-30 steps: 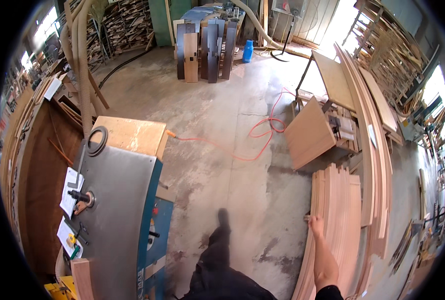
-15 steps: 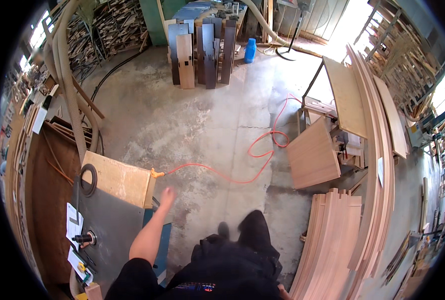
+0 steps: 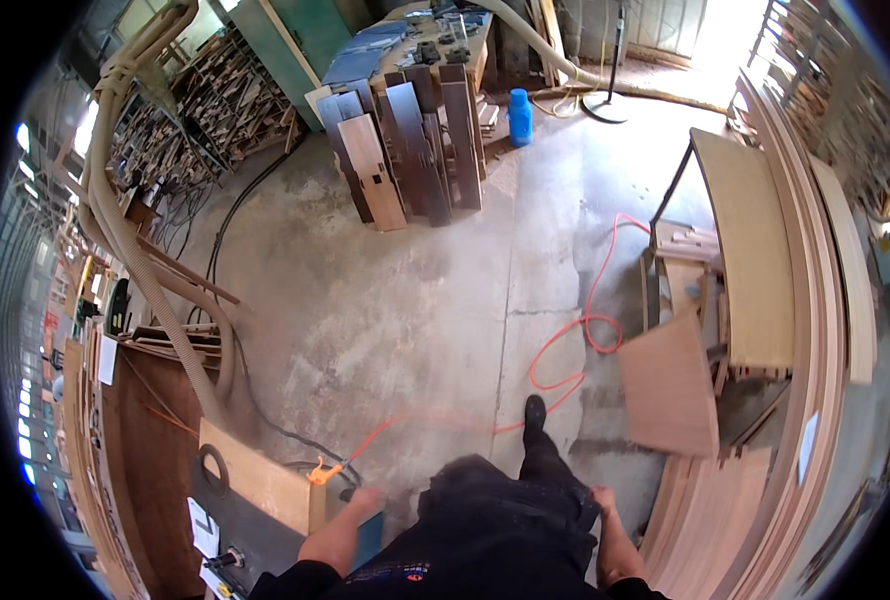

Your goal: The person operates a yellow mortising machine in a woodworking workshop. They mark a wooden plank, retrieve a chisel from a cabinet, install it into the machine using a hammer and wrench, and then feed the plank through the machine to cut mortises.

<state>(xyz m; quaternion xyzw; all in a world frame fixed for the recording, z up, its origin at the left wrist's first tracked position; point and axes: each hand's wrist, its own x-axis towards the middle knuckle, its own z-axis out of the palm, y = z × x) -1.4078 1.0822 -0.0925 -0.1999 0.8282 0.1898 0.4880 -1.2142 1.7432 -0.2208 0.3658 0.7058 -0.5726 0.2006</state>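
Note:
My left hand (image 3: 367,498) hangs beside the front corner of a machine with a dark tabletop (image 3: 265,530) and a light wooden box (image 3: 265,475). Its fingers are small and smeared, so their shape does not show. Close by, an orange air blow gun (image 3: 322,472) on a red hose (image 3: 370,437) rests at the box's edge, apart from the hand. My right hand (image 3: 602,497) is low against my dark clothing at the right hip. Its fingers are mostly hidden, and no held thing can be made out.
The red hose loops across the concrete floor (image 3: 415,330) ahead. Dark boards (image 3: 415,150) lean on a cluttered table, with a blue jug (image 3: 520,118) beside them. At right stand stacked planks (image 3: 705,510), a tilted panel (image 3: 670,385) and long timbers (image 3: 815,270). A thick duct (image 3: 150,280) runs down at left.
My view has shifted, so the machine and blow gun sit lower in the picture. A leg has stepped out ahead. My right hand and forearm have come further into view.

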